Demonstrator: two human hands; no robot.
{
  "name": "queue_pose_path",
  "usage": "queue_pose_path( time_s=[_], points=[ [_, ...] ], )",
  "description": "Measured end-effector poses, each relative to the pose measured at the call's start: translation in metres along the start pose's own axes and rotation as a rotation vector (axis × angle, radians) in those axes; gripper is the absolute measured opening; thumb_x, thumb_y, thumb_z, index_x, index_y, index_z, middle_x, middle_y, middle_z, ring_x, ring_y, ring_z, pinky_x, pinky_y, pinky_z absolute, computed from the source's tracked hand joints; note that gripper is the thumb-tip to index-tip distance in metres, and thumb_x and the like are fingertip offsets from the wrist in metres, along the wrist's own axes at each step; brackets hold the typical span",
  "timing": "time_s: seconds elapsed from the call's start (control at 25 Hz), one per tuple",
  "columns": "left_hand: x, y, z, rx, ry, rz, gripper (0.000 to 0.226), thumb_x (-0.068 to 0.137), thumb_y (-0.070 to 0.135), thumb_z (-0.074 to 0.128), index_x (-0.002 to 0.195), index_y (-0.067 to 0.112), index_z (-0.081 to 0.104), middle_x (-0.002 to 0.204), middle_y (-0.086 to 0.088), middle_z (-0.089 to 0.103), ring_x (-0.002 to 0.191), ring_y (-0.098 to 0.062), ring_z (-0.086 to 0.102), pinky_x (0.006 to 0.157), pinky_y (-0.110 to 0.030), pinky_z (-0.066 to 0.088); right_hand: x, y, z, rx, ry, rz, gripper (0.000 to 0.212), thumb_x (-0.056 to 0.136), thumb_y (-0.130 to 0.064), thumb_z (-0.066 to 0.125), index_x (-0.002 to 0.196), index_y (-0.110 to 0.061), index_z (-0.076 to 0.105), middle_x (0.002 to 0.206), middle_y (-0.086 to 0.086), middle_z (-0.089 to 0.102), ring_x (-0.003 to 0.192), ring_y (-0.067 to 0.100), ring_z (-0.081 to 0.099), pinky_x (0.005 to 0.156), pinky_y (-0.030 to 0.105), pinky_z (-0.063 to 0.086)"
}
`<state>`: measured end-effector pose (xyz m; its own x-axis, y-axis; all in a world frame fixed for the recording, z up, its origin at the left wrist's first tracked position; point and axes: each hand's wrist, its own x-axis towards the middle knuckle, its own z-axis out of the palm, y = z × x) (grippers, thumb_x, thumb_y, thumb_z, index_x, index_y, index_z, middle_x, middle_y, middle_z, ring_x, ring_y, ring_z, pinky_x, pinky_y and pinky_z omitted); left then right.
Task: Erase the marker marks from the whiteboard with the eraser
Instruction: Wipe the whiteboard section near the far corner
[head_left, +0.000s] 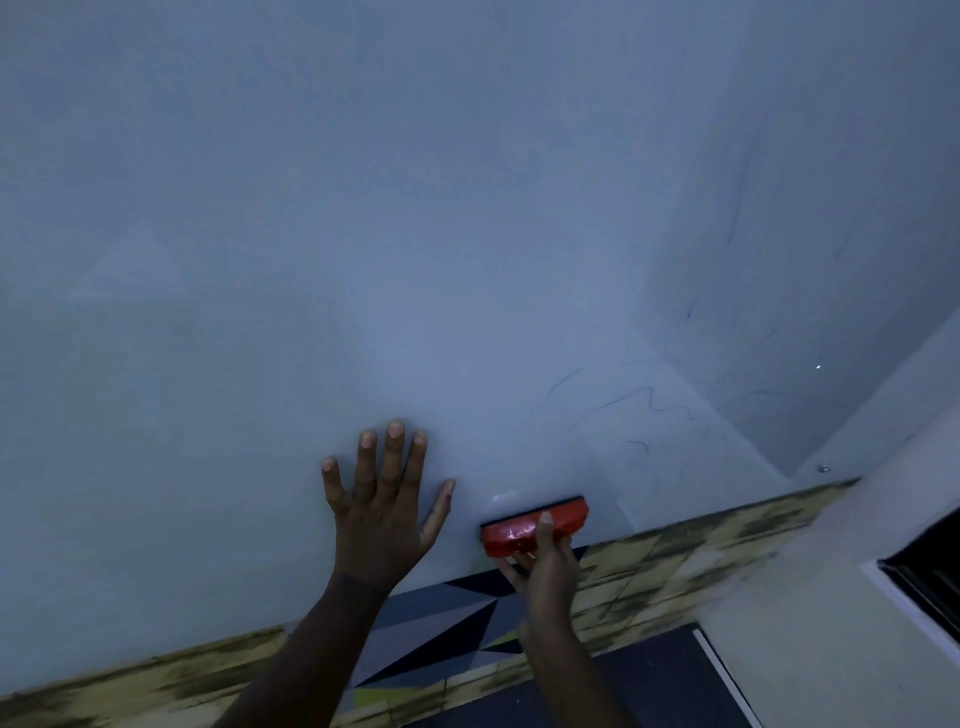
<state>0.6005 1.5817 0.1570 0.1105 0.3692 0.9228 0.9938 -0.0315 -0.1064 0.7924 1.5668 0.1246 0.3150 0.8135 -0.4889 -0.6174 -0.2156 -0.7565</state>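
A: Where is the eraser (535, 525)?

B: Low on the whiteboard (363, 234), right beside its bottom edge. It is red with a dark felt strip along its upper side, and that strip lies against the board. The right hand (545, 558) grips it from below, thumb curled over the red back, the other fingers wrapped under it.

A: And the left hand (382, 509)?

B: Flat on the board, just left of the eraser and apart from it. All 5 fingers are spread and straight, palm toward the surface.

A: What marks are there?

B: Thin blue marker marks (649, 400) up and to the right of the eraser: 1 wavy line, 1 short stroke left of it, 1 small curl below. Fainter blue scribbles (732, 218) sit farther right, past a seam where the surface angles away. I cannot tell whether that farther panel is the same board.

A: How much room is there?

B: Above and to the left, the board runs wide and plain to the frame's edges. Below, the board ends at once; a yellowish patterned band (675, 551) with a grey and black triangle patch (441, 623) lies under the edge. To the right, the seam is near, and a pale wall (831, 597) with a dark framed opening (930, 577) stands beyond the lower right corner.
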Motion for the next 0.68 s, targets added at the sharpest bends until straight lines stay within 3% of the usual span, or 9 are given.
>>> queue_pose_path(
  time_s=[0.16, 0.24, 0.36, 0.48, 0.56, 0.68],
  points=[
    [0.001, 0.0, 0.001, -0.009, 0.006, 0.003, 0.09, 0.103, 0.054, 0.057, 0.17, 0.011, 0.016, 0.179, -0.01, 0.002, 0.165, -0.03, 0.0, 0.131, -0.058, -0.004, 0.041, 0.008, -0.044, 0.072, 0.038, 0.281, 0.058, 0.101, -0.032, 0.064, 0.147, 0.0, 0.048, 0.115, 0.021, 0.064, 0.097, 0.037, 0.065, 0.061, 0.05, 0.063],
    [0.002, 0.001, -0.002, -0.011, -0.004, 0.001, 0.09, 0.103, 0.054, 0.057, 0.17, 0.012, 0.015, 0.179, -0.009, 0.001, 0.165, -0.03, -0.001, 0.131, -0.058, -0.004, 0.046, 0.009, -0.05, 0.046, 0.045, 0.281, 0.058, 0.1, -0.033, 0.066, 0.145, 0.0, 0.05, 0.123, 0.022, 0.063, 0.099, 0.037, 0.064, 0.06, 0.049, 0.064],
    [-0.001, 0.002, -0.005, -0.019, -0.02, 0.004, 0.089, 0.103, 0.054, 0.057, 0.17, 0.013, 0.015, 0.179, -0.008, 0.0, 0.166, -0.029, -0.001, 0.131, -0.058, -0.004, 0.049, -0.018, -0.036, -0.049, 0.152, -0.117, 0.059, 0.098, -0.038, 0.068, 0.149, -0.013, 0.052, 0.137, 0.018, 0.061, 0.107, 0.034, 0.065, 0.073, 0.047, 0.062],
    [0.002, 0.0, -0.008, -0.024, -0.017, 0.008, 0.086, 0.102, 0.052, 0.059, 0.169, 0.013, 0.02, 0.179, -0.008, 0.004, 0.165, -0.029, 0.003, 0.131, -0.058, -0.001, 0.028, -0.076, -0.004, -0.181, 0.202, -0.601, 0.056, 0.097, -0.039, 0.071, 0.149, -0.028, 0.054, 0.127, 0.003, 0.065, 0.104, 0.016, 0.065, 0.096, 0.051, 0.058],
    [0.004, 0.003, -0.013, -0.042, 0.004, -0.027, 0.078, 0.102, 0.045, 0.061, 0.166, 0.014, 0.029, 0.177, -0.009, 0.015, 0.164, -0.029, 0.01, 0.129, -0.058, 0.006, -0.001, -0.094, 0.02, -0.297, 0.133, -0.85, 0.047, 0.096, -0.044, 0.071, 0.139, -0.028, 0.061, 0.112, 0.002, 0.063, 0.096, 0.014, 0.064, 0.09, 0.046, 0.06],
    [0.023, 0.011, -0.023, -0.061, 0.076, -0.064, 0.066, 0.097, 0.022, 0.063, 0.16, 0.016, 0.043, 0.165, -0.003, 0.035, 0.154, -0.026, 0.03, 0.12, -0.054, 0.021, -0.028, -0.076, 0.033, -0.687, -0.09, -1.202, 0.069, 0.092, -0.05, 0.07, 0.148, -0.013, 0.055, 0.101, 0.0, 0.05, 0.085, 0.017, 0.059, 0.073, 0.029, 0.056]
  ],
)
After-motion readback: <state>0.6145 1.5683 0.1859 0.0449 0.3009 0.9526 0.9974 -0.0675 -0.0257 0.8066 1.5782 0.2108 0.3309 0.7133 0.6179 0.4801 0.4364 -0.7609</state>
